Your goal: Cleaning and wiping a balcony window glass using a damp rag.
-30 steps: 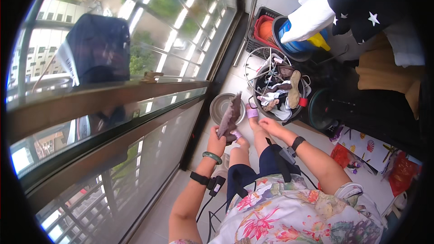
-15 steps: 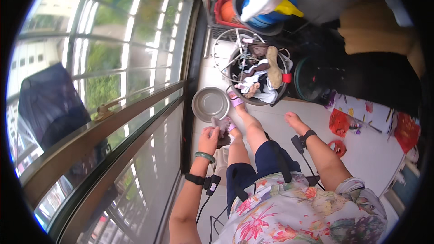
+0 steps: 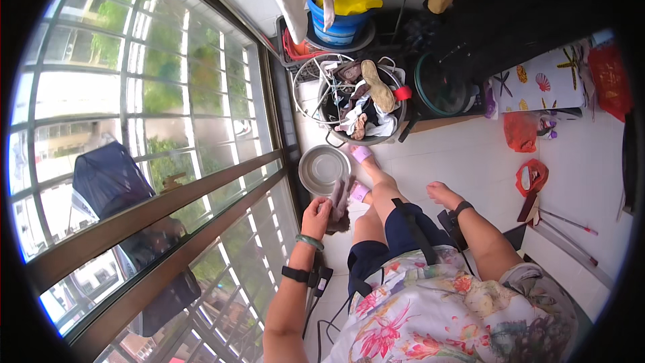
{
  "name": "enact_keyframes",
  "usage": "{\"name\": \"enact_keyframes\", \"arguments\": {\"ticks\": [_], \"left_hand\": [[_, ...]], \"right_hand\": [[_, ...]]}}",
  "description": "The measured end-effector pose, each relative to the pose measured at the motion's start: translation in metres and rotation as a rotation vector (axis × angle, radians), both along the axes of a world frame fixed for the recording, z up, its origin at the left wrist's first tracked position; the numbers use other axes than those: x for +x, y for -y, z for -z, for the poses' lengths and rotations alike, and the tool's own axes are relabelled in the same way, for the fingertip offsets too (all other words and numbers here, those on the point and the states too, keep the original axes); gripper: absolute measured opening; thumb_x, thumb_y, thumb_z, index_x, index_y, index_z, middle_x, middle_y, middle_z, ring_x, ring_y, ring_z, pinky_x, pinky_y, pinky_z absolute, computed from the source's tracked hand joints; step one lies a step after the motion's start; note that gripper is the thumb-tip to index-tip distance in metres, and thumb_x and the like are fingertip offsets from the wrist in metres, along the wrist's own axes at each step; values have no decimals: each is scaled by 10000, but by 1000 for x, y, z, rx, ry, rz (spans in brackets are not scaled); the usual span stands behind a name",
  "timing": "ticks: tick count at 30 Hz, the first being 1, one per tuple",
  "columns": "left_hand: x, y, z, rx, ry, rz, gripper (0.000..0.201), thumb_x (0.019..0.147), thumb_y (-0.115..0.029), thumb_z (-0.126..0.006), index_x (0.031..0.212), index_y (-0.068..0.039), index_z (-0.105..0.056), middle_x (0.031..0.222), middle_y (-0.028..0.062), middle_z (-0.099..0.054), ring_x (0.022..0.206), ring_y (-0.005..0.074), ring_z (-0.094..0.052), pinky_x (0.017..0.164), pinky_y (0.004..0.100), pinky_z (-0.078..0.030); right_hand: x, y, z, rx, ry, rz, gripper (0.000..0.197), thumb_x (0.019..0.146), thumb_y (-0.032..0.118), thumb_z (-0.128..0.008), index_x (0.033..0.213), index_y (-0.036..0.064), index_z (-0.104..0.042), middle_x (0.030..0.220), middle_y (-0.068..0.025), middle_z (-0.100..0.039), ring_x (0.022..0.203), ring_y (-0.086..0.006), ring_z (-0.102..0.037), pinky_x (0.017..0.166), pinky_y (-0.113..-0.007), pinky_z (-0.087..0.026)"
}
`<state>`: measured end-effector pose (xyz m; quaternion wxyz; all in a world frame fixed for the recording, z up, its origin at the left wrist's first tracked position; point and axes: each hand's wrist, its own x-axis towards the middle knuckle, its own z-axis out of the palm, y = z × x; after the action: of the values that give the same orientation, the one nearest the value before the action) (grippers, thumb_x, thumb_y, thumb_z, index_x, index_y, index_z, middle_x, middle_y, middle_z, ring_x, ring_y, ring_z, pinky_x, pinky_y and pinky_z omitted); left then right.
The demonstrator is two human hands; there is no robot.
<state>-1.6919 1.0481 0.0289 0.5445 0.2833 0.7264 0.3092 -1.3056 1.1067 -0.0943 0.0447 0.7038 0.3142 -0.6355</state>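
Note:
My left hand is closed on greyish-brown socks, whose soft ends stick up past the fingers. Just beyond them on the floor is a round metal basin with nothing in it. My right hand hangs in the air to the right, fingers curled, with no object showing in it. Farther off stands a dark tub heaped with small laundry, a beige sock lying on top. A round wire drying hanger leans over the tub's left side.
A blue bucket with a yellow cloth stands behind the tub, below hanging clothes. Window bars and a rail run along my left. Red plastic bags and a long-handled tool lie to the right.
My view has shifted, so the tub and basin sit differently in the picture. The socks now stand up higher from my left hand. My right hand's fingers remain curled.

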Motion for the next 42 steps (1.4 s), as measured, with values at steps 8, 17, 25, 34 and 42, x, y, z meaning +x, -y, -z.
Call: {"name": "enact_keyframes", "arguments": {"ticks": [8,17,25,34,42], "left_hand": [[-36,-8,57,-139,27,-64,203,828,-187,-573,927,-18,-630,802,-15,-597,735,73,-519,674,218,-426],[-82,-135,250,-101,288,-204,223,825,-186,-601,968,-16,-582,832,31,-614,775,114,-563,677,244,-459],[-87,-235,350,-157,523,-291,474,844,-330,-579,1222,-79,-444,1039,73,-564,909,166,-556,760,317,-483],[-84,-277,366,-293,332,-155,342,816,-327,-603,1023,-57,-561,875,-2,-573,781,105,-542,687,263,-444],[-96,-284,368,-277,304,-66,225,817,-262,-605,931,-76,-550,778,-21,-526,689,96,-529,609,259,-456]], "right_hand": [[-37,-83,25,115,-155,111,364,864,377,-487,1085,87,-483,896,-2,-506,787,-109,-470,709,-272,-410],[-72,-219,151,396,-85,196,846,784,530,-539,1311,-53,-225,1224,-164,-437,1177,-242,-373,967,-315,-291],[-75,-289,239,296,-615,582,545,833,365,-572,1277,113,-381,1221,-43,-480,1111,-173,-463,909,-330,-378],[-83,-314,264,319,-378,593,281,791,217,-625,1024,65,-586,944,-25,-604,842,-135,-560,749,-291,-449],[-92,-326,257,315,-367,617,273,781,44,-542,1052,47,-575,945,-41,-611,844,-138,-576,747,-276,-461]]}}
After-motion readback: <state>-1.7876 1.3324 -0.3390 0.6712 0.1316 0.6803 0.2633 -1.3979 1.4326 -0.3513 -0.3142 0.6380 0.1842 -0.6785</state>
